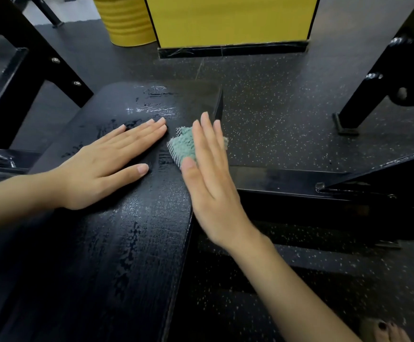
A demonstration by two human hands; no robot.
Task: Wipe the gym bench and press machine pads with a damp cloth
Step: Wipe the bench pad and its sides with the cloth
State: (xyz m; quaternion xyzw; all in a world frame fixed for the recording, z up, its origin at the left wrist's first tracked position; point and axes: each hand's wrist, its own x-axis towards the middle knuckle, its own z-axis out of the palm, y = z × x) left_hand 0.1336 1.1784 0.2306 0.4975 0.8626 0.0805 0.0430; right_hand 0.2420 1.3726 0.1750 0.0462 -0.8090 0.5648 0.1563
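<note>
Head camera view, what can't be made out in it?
Head view, cloth: mostly under the right hand, so its full shape is hidden.
Head view, bench pad: near end cut off by the bottom edge; a patch lies under the left hand.
Head view, yellow drum: top cut off by the upper edge.

Our right hand (208,178) covers most of the cloth (185,146); we see only a green corner left of its fingers and a scrap to their right. Behind the wrist, the surface (117,255) runs off the bottom edge.
</note>
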